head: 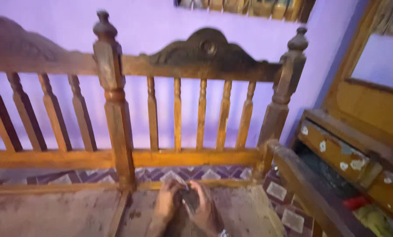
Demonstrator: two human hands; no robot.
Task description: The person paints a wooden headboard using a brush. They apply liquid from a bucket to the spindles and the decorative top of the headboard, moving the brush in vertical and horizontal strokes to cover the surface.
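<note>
My left hand [166, 202] and my right hand [204, 207] are together at the bottom middle of the head view, over the bare wooden boards of a bed [65, 215]. Both hands close around a small dark object [189, 199] held between them; blur hides what it is. A watch or bangle shows at my right wrist. Just beyond the hands stands the carved wooden headboard [205, 57] with turned spindles and a thick post [113, 101].
A purple wall is behind the headboard. The bed's side rail [306, 184] runs along the right. Beyond it stands a yellow wooden cabinet [363, 131] with pale knobs, and a red thing [356, 202] lies low beside it. Patterned floor tiles [205, 174] show under the frame.
</note>
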